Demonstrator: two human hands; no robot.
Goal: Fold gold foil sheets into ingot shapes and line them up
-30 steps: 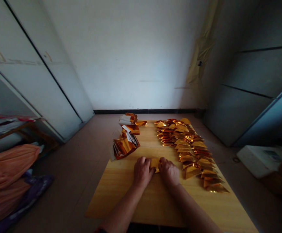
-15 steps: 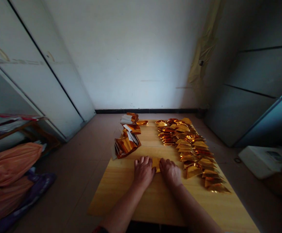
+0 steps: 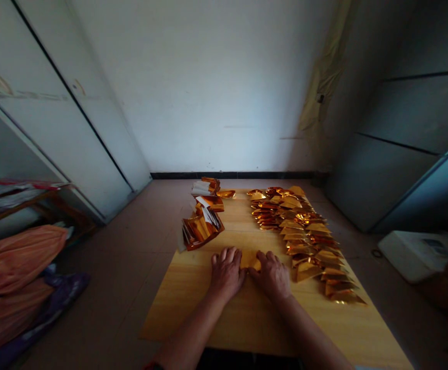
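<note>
A small sheet of gold foil paper (image 3: 249, 259) lies on the wooden table (image 3: 193, 303) between my two hands. My left hand (image 3: 227, 272) grips its left side, with curled fingers on top and the thumb at the near edge. On the other side, my right hand (image 3: 272, 275) presses the right part, its thumb close to my left thumb. Both hands partly cover the paper, so its folds are hard to make out. To the right stand rows of folded gold paper pieces (image 3: 304, 231). Stacks of loose gold foil sheets (image 3: 202, 228) sit at the left.
Beyond the table is a white wall (image 3: 208, 103). A pale cabinet (image 3: 65, 103) stands at the left, near orange cloth (image 3: 19, 262). At the right are a grey cabinet (image 3: 409, 113) and a white box (image 3: 409, 254) on the floor.
My right thumb has moved left and toward me, along the paper's near edge, and now sits close to the left thumb. The stacks and folded pieces have stayed put.
</note>
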